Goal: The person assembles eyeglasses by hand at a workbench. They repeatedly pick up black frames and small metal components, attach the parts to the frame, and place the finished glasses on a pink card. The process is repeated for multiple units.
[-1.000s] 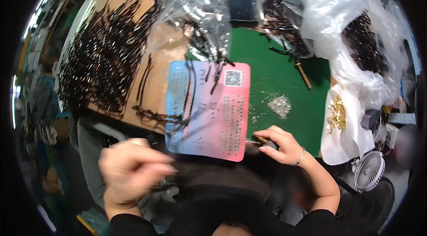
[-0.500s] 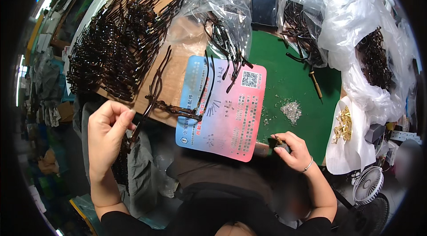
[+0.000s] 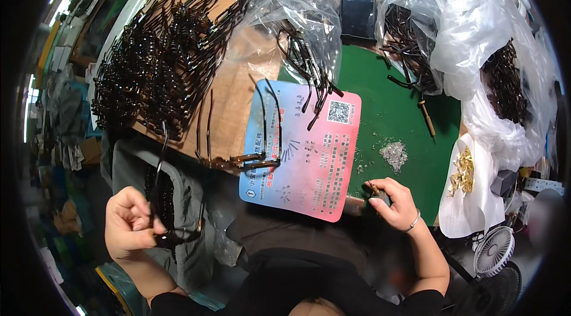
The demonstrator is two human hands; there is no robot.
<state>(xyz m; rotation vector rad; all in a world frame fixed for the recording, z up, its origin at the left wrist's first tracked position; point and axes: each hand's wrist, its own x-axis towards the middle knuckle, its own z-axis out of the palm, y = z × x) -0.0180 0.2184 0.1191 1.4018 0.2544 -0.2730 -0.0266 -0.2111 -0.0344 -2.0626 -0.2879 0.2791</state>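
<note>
My left hand (image 3: 132,221) is closed on a dark tortoiseshell eyeglass frame (image 3: 184,235) at the lower left. One of its temples points upward, and the front hangs beside my fingers over a grey cloth (image 3: 199,250). My right hand (image 3: 392,204) pinches a small brass-coloured tool (image 3: 373,187) at the near edge of the green mat; most of it is hidden by the fingers. Between my hands lies a blue-and-pink printed card (image 3: 321,191). Another eyeglass frame (image 3: 257,162) rests across the card's left side, temples pointing away, with more temples alongside it.
A large pile of tortoiseshell frames (image 3: 160,66) covers the left of the table. Plastic bags of dark temples (image 3: 410,36) stand at the back and right. On the green mat (image 3: 380,96) lie tiny clear-silver parts (image 3: 394,155) and a wooden-handled tool (image 3: 426,121). Gold-coloured parts (image 3: 463,173) sit on white wrapping.
My left hand has moved down and toward me, drawing an eyeglass frame off the table edge over the grey cloth. My right hand stays nearly still with its tool.
</note>
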